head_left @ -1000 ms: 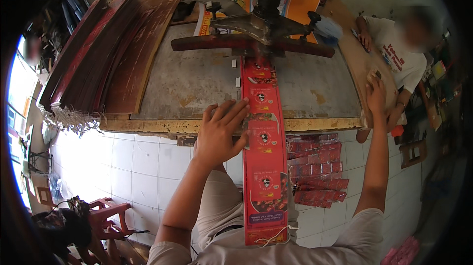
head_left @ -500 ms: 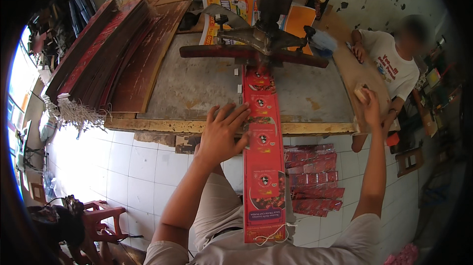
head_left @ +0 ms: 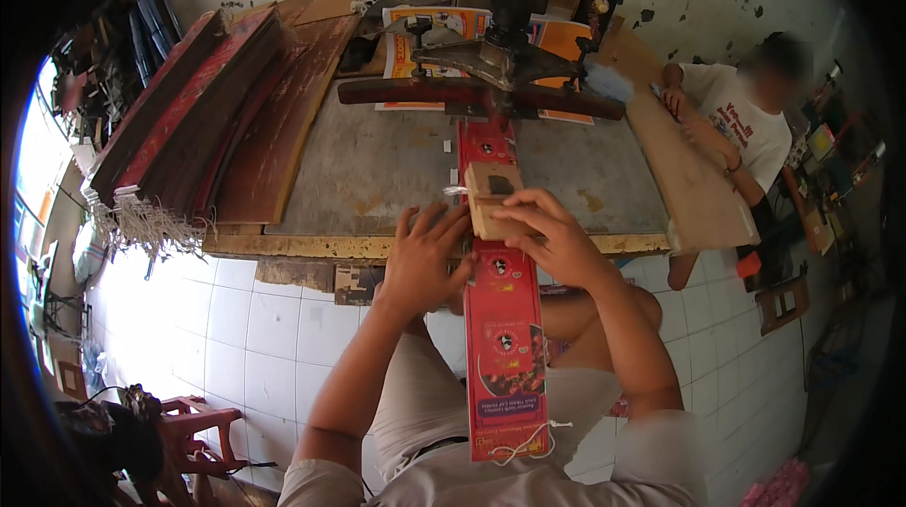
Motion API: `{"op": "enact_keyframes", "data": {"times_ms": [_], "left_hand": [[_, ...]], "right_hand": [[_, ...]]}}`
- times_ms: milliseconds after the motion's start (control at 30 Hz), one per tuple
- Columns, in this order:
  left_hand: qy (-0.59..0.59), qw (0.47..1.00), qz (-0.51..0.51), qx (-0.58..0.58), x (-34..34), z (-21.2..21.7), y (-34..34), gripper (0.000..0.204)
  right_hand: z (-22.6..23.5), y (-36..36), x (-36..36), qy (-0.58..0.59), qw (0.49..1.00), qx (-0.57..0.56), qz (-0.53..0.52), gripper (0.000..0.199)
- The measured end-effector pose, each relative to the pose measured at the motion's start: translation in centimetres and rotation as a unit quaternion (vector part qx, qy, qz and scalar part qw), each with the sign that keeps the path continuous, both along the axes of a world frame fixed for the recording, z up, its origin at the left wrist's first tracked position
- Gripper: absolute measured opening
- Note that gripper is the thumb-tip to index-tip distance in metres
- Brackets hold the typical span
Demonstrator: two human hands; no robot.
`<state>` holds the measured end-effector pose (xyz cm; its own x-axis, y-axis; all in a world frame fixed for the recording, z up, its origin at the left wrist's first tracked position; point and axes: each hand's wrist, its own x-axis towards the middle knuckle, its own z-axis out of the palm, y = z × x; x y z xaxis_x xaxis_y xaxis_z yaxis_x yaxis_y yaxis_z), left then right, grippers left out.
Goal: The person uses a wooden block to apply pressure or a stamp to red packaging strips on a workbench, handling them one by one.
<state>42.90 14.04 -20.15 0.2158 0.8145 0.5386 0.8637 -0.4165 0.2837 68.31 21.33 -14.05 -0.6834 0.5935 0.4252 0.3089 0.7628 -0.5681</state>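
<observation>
A long red printed strip [head_left: 505, 318] runs from under a metal machine arm [head_left: 510, 64], across the table [head_left: 368, 167], over its front edge and down to my lap. White string [head_left: 528, 441] is looped at its near end. My right hand [head_left: 562, 238] grips a light wooden block [head_left: 493, 177], which rests on the strip just behind the table's edge. Something small and shiny [head_left: 456, 191] sticks out at the block's left side. My left hand [head_left: 429, 257] lies with fingers spread along the strip's left edge, below the block.
Stacked long dark-red boards [head_left: 189, 120] with stringy ends lean over the table's left side. Orange printed sheets [head_left: 562, 40] lie behind the machine arm. A co-worker [head_left: 741, 120] sits at the right, arm on a brown board [head_left: 651, 149]. A red stool [head_left: 198, 422] stands lower left.
My right hand has brought the wooden block from the table's right side onto the strip. My left hand has stayed beside the strip. Red packets on the floor are now mostly hidden by my leg.
</observation>
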Motion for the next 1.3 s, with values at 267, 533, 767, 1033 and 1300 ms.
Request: {"op": "enact_keyframes", "data": {"times_ms": [267, 533, 767, 1033, 1300], "left_hand": [[-0.009, 1.000, -0.004, -0.004, 0.3, 0.5, 0.2, 0.057], [-0.008, 1.000, -0.001, -0.012, 0.2, 0.2, 0.1, 0.059], [-0.006, 0.999, -0.001, -0.035, 0.0, 0.6, -0.1, 0.061], [-0.014, 0.999, -0.006, -0.031, 0.1, 0.8, -0.3, 0.063], [0.007, 1.000, 0.003, -0.018, 0.2, 0.5, -0.3, 0.061]], "right_hand": [[-1.8, 7.8, -3.0, -0.023, 0.998, 0.049, -0.041, 0.040], [-2.4, 8.1, -3.2, -0.014, 0.997, 0.069, -0.036, 0.042], [-2.3, 8.0, -3.4, -0.013, 0.990, 0.125, -0.060, 0.041], [-2.4, 8.2, -3.2, 0.009, 0.990, 0.124, -0.071, 0.036], [-2.8, 7.0, -3.1, 0.041, 0.985, 0.119, -0.115, 0.035]]}}
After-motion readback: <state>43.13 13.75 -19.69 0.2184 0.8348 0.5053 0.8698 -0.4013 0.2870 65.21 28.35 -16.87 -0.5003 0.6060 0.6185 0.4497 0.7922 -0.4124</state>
